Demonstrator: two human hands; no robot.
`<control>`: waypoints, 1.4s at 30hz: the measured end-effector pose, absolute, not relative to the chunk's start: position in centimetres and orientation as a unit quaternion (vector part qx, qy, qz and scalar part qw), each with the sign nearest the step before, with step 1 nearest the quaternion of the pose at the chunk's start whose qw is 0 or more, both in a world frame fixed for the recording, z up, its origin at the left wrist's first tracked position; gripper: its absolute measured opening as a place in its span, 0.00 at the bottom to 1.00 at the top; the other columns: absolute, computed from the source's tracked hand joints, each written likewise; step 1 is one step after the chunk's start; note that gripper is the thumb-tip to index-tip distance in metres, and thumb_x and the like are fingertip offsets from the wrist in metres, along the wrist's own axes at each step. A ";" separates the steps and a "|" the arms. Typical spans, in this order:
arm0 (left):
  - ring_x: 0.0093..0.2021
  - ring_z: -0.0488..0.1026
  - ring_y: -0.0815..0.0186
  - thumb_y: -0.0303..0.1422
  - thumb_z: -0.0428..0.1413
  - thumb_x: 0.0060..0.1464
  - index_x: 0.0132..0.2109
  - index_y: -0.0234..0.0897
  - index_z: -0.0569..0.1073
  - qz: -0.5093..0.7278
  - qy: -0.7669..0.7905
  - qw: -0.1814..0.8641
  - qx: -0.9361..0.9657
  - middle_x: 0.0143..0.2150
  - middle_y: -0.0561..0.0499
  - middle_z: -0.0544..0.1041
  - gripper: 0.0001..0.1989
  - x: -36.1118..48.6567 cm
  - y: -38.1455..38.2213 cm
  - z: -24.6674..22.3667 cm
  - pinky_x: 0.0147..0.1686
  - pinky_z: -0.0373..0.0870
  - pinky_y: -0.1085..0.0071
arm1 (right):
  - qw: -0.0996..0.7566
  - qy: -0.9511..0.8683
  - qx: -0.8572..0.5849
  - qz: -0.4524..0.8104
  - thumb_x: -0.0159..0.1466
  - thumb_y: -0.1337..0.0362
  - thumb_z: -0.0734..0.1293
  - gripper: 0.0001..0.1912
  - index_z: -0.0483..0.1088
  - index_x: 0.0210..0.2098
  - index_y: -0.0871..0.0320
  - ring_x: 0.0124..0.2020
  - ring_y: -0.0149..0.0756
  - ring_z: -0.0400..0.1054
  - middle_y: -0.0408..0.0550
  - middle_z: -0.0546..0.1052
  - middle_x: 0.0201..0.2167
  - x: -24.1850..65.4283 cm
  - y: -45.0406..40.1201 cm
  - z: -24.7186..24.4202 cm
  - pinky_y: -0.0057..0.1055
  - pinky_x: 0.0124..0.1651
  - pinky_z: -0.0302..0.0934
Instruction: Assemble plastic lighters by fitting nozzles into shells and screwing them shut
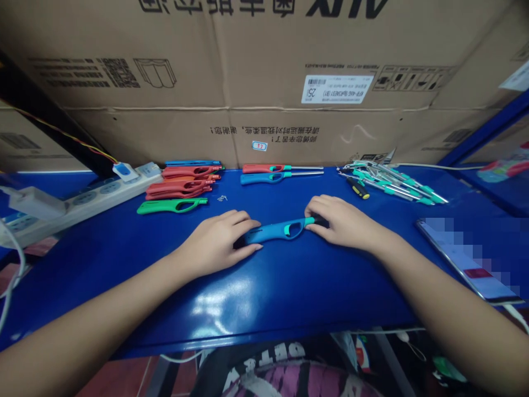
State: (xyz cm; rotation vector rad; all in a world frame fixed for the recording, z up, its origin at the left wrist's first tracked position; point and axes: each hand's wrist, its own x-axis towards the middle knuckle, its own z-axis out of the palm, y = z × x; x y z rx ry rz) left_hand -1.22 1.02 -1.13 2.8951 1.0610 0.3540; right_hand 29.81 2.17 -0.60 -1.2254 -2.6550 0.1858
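Observation:
A blue lighter (pixel 273 231) with a teal trigger lies level just over the blue table, between my two hands. My left hand (pixel 225 240) pinches its handle end, thumb below and fingers above. At the other end, my right hand (pixel 334 220) has its fingers closed round the teal tip; what lies under those fingers is hidden. Behind, a red lighter (pixel 262 168) and another blue lighter (pixel 260 178), both with metal rods, lie side by side. Several lighter bodies without rods, among them a green one (pixel 161 206), are stacked at the left.
Metal rods with teal parts (pixel 388 179) are heaped at the back right, beside a black and yellow screwdriver (pixel 358 188). Small screws (pixel 222 198) lie behind my left hand. A power strip (pixel 99 193) stands left, a phone (pixel 467 264) right. Cardboard (pixel 264 66) walls the back.

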 end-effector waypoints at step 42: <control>0.53 0.74 0.57 0.42 0.54 0.66 0.62 0.39 0.70 0.158 0.360 0.148 0.908 0.56 0.45 0.73 0.22 -0.4 -0.1 -2.0 0.53 0.73 0.62 | 0.594 -0.564 -0.506 0.269 0.64 0.44 0.67 0.22 0.71 0.48 0.54 0.22 0.31 0.66 0.43 0.72 0.30 29.0 3.7 0.2 0.29 0.22 0.62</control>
